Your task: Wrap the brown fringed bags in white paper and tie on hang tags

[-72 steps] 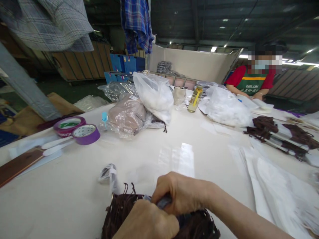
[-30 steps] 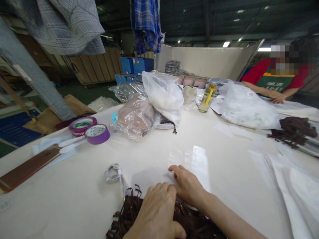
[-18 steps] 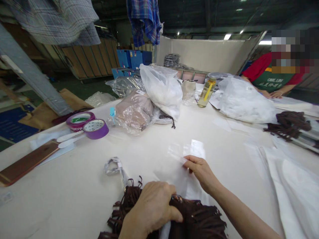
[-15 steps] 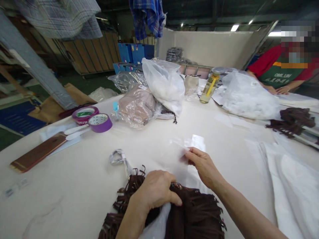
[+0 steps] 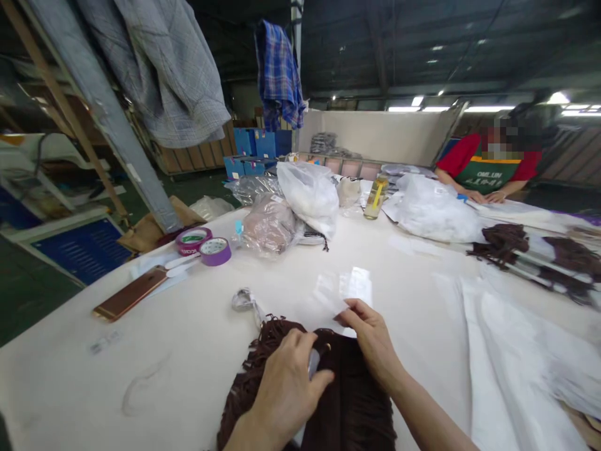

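A dark brown fringed piece [image 5: 347, 401] lies on the white table [image 5: 188, 351] right in front of me. My left hand [image 5: 288, 382] rests on top of it with fingers curled around a pale strip in its middle. My right hand [image 5: 370, 335] pinches the edge of a clear plastic bag [image 5: 335, 294] just beyond the brown piece. A crumpled bit of clear wrapping [image 5: 244, 300] lies at the far left corner of the fringe.
Two purple tape rolls [image 5: 206, 245], a white-handled tool and a rose-gold phone [image 5: 129, 302] lie at the left. Filled plastic bags [image 5: 307, 194] and a bottle [image 5: 373, 200] stand mid-table. Flat clear bags [image 5: 507, 338] and more brown fringe [image 5: 502, 241] lie right. A co-worker [image 5: 488, 169] works opposite.
My right hand left the brown piece, reached forward and took the edge of the clear bag. My left hand shifted its hold on the fringe. The view pulled back and up.
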`<state>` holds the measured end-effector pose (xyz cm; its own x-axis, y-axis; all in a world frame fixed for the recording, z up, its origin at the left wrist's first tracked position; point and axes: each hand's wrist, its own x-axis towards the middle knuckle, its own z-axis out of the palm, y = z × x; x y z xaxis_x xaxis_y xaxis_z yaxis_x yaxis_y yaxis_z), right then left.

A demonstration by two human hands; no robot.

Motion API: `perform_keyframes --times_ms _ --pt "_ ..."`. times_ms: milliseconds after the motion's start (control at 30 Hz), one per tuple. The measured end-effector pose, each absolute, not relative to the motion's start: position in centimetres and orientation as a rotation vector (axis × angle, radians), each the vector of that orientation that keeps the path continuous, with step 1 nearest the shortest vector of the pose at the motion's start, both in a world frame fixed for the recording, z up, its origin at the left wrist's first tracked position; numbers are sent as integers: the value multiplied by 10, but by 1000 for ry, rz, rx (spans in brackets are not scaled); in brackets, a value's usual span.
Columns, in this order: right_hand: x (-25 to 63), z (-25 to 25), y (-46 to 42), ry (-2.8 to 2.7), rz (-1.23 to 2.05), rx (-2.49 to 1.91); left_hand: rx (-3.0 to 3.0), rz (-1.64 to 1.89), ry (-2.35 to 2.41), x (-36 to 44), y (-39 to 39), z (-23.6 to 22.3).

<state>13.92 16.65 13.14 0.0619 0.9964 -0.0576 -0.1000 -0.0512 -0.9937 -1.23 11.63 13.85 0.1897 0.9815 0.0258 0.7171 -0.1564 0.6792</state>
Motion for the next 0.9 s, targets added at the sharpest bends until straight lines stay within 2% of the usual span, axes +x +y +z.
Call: perform_keyframes --times_ms 233,300,500,667,900 --pt "137 136 150 -1083 1185 -1174 1148 855 1442 -12 100 118" --pt "135 135 147 -1090 1176 -1170 1093 913 1410 -10 97 114" --pt "130 145 160 -1145 1124 -1148 1842 998 1553 -9 77 86" --pt "121 159 197 -1170 1093 -1163 2153 970 1590 -8 73 63" --pt "110 169 216 -1165 1176 -1178 2263 647 1617 -16 92 94"
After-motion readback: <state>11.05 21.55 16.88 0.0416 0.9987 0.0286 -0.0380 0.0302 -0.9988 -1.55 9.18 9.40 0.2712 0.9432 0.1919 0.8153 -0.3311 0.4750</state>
